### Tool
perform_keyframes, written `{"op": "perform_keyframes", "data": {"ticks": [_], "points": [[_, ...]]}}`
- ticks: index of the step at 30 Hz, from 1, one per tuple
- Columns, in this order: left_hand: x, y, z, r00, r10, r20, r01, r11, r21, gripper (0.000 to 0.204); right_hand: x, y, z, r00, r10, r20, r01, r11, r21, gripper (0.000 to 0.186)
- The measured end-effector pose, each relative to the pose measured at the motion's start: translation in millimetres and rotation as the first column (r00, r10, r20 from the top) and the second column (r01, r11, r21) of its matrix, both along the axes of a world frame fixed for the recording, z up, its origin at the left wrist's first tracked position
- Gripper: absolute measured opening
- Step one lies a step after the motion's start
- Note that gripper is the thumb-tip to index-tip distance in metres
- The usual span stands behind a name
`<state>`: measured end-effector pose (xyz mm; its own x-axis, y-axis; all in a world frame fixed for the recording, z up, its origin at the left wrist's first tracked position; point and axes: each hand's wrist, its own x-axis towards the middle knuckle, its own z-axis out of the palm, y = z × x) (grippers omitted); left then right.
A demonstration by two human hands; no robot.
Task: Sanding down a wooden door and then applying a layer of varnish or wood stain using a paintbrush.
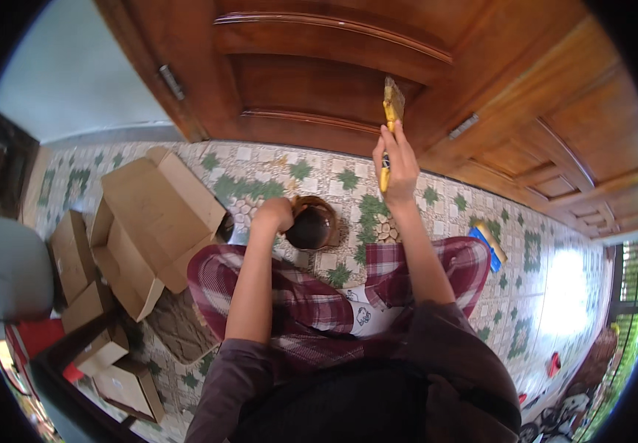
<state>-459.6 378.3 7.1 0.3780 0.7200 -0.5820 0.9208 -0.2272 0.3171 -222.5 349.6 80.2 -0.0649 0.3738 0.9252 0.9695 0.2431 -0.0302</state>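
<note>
My right hand (398, 164) is closed around the yellow handle of a paintbrush (391, 103). The brush points away from me, its bristles over the lower panel of a glossy reddish-brown wooden door (311, 85); whether they touch the wood I cannot tell. Down on my left, my left hand (273, 215) is closed at the left rim of a round brown pot (310, 224) with dark liquid inside. The fingers curl at the pot's side, partly hidden by the hand. The pot is at floor level between my knees and the door.
Open cardboard boxes (160, 214) stand to my left, near a grey chair (12, 266). A blue-and-yellow brush (489, 247) lies on the patterned tile floor (511, 310) beyond my right knee. A second wooden door panel (555, 159) extends to the right.
</note>
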Motion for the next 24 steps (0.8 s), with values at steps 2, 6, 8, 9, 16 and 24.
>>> {"op": "perform_keyframes", "data": {"ticks": [2, 6, 8, 9, 16, 24], "points": [[6, 1, 17, 0.997, 0.05, 0.05, -0.045, 0.994, -0.101, 0.018, -22, 17, -32, 0.997, 0.054, 0.05, -0.051, 0.997, -0.053, 0.038], [-2, -7, -3, 0.988, -0.015, 0.155, 0.016, 1.0, -0.006, 0.02, -57, 47, -101, 0.931, 0.354, 0.091, -0.308, 0.894, -0.324, 0.036], [-14, -9, -21, 0.981, 0.048, 0.189, -0.043, 0.999, -0.03, 0.023, -56, 47, -82, 0.927, 0.372, 0.042, -0.348, 0.898, -0.268, 0.034], [-14, -11, -27, 0.967, 0.1, 0.236, -0.086, 0.994, -0.07, 0.026, -48, 44, -66, 0.926, 0.378, 0.003, -0.368, 0.901, -0.229, 0.032], [-5, -4, 14, 0.975, 0.078, 0.207, -0.055, 0.992, -0.113, 0.031, 11, 24, -25, 0.929, 0.368, -0.03, -0.369, 0.919, -0.142, 0.019], [-77, -66, 22, 0.852, 0.304, 0.426, -0.412, 0.892, 0.187, 0.055, 18, -81, -9, 0.61, 0.287, -0.739, -0.647, 0.719, -0.254, 0.02]]}}
